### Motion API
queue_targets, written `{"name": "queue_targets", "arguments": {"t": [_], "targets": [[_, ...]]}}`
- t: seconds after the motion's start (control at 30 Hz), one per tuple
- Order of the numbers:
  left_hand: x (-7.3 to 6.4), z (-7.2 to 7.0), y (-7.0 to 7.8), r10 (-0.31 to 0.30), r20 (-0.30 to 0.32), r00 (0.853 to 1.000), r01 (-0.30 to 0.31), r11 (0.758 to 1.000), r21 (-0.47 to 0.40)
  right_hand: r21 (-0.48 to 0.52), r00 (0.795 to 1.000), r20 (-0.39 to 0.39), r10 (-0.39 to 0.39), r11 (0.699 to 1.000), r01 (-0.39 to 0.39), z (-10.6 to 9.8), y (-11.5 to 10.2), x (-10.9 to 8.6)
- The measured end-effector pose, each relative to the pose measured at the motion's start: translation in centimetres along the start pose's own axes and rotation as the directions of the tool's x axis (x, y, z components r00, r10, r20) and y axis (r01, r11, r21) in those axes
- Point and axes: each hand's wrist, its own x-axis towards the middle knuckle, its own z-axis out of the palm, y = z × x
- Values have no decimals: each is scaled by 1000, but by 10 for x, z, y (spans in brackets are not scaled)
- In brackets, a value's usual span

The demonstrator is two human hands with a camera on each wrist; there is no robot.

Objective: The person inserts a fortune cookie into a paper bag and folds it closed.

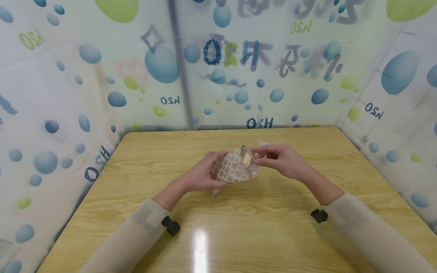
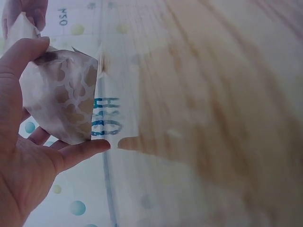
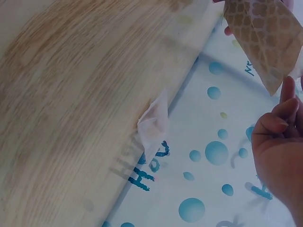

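A tan paper wrapper (image 1: 232, 167) with a white lattice pattern is held up over the middle of the table. My left hand (image 1: 204, 175) grips it from the left, thumb on one side and fingers on the other. At its open right end a pale yellowish piece (image 1: 246, 160) shows inside; the rest of that piece is hidden by the paper. My right hand (image 1: 285, 161) pinches the wrapper's edge at this opening. In the right wrist view, a pointed corner of the wrapper (image 3: 265, 42) hangs just above the right hand's fingers (image 3: 289, 94).
On the wooden table (image 1: 143, 159) behind the right hand lies a crumpled white tissue-like paper (image 3: 154, 125). Fabric walls (image 1: 218, 106) with blue and green dots rise along the table's back and sides. Small black devices (image 1: 170, 226) sit at both wrists.
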Motion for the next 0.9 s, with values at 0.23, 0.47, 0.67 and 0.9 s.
{"name": "queue_targets", "arguments": {"t": [0.23, 0.47, 0.67, 0.9], "targets": [[-1, 0, -4, 9, -3, 1000, -9, 1000, 0, 45, 1000, 23, -3, 999, 2, 1, -2, 1], [-1, -1, -3, 1, -3, 1000, -1, 1000, -1, 46, 1000, 3, -11, 999, 11, 5, 0, 2], [-1, 0, -3, -5, 5, 1000, 5, 1000, 15, 17, 998, 15, -61, 998, 61, 10, 1, 6], [-1, -1, -4, 4, -1, 1000, -4, 1000, 10, -56, 996, 15, -88, 994, 89, 9, 3, 7]]}}
